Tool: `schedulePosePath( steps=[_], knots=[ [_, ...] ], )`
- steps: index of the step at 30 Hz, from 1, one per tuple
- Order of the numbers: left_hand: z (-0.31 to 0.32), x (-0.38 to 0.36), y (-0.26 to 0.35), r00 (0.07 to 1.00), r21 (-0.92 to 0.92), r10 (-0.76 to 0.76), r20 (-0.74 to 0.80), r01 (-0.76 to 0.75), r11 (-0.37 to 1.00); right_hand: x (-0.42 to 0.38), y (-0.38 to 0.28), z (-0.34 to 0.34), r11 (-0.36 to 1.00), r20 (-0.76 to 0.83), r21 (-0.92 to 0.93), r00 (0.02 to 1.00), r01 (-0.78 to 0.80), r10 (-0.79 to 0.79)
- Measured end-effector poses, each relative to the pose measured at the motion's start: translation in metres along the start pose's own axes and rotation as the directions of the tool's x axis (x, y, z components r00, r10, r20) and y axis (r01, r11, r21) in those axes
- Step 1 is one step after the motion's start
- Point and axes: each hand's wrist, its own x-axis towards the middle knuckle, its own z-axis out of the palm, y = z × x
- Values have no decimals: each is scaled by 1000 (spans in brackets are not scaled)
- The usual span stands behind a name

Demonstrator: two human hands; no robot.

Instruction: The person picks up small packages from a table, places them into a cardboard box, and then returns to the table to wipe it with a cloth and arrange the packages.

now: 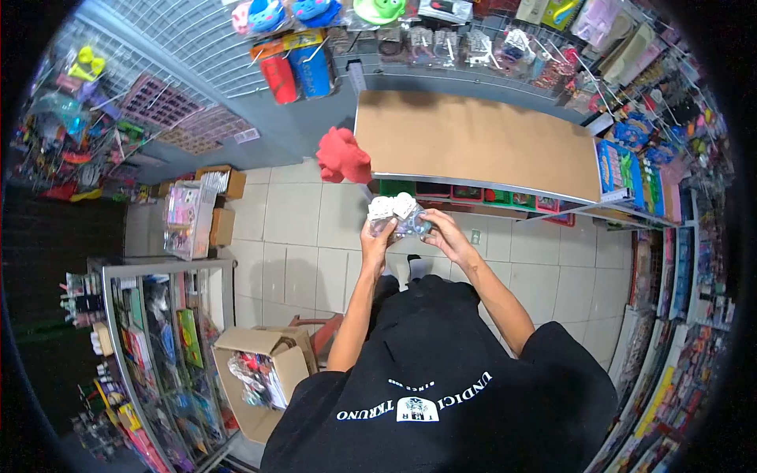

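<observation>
Nearest the cam: black T-shirt [441, 394] w/ white lettering, filling the lower centre. Both forearms extend up from it.

Left hand [377, 240]: fingers closed around the left side of a small clear packet bundle [400, 217]. Right hand [445, 235]: fingers curled, gripping the bundle's right edge. Bundle has white header cards on top, clear plastic below; contents too small to ID. Position: held between both hands at centre frame, above the tiled floor [292, 229], just in front of the shelf edge.

Lower left: open cardboard box [264, 378] w/ mixed packaged goods, standing on the floor beside a glass display case [158, 347] stocked w/ merch.

Mid distance: red plush item [343, 155] hanging left of the bundle, apart from it. Bare brown shelf top [473, 142] directly beyond the hands; blue boxes [619, 169] at its right end.

Far: wire grid wall [181, 47] w/ hanging packets, a red and a blue cylinder pack [296, 71]. Right side: racks of carded goods.
</observation>
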Motion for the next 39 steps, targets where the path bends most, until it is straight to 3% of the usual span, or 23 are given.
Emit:
schedulePosePath(
  steps=[2, 6, 11, 14, 16, 19, 23, 26, 27, 30, 31, 34, 39],
  knots=[
    [8, 18, -2, 998, 88, 54, 26, -56, 995, 6, -3, -12, 999, -31, 22, 999, -28, 29],
    [17, 53, -4, 984, 316, 171, 59, -181, 931, 16, -28, -11, 979, -191, -185, 974, 84, -120],
    [27, 101, -1, 962, 428, 235, 140, -273, 862, 40, -58, -17, 984, -77, 107, 988, 140, -132],
    [30, 122, 11, 965, 413, 214, 154, -260, 873, 65, -63, -16, 992, -146, -8, 981, 130, -129],
    [30, 134, 21, 967, 395, 200, 159, -248, 884, 83, -66, -15, 979, -306, 36, 935, 201, -181],
    [29, 149, 21, 994, 114, -5, 112, -8, 993, 134, -60, -53, 957, -512, 11, 824, 288, -242],
    [24, 168, 10, 946, -105, -317, 70, 323, 940, 180, -64, -88, 963, -606, -179, 749, 200, -268],
    [16, 188, -9, 923, -184, -357, 146, 380, 907, 191, -70, -95, 783, -582, -621, 656, 22, -480],
    [20, 187, -5, 928, -194, -355, 115, 371, 908, 197, -63, -101, 577, -497, -816, 544, -27, -676],
    [28, 196, -6, 940, -168, -341, 36, 342, 925, 179, -59, -68, 311, -311, -948, 436, -73, -845],
    [32, 200, -4, 940, -134, -336, 66, 342, 930, 174, -56, -58, 466, -332, -879, 568, 105, -754],
    [37, 205, -6, 923, -63, -351, 155, 364, 929, 168, -47, -35, 800, -377, -600, 873, 24, -309],
    [36, 218, -6, 907, -46, -355, 228, 374, 926, 169, -50, -53, 946, -482, -288, 832, 147, -276]
  ],
)
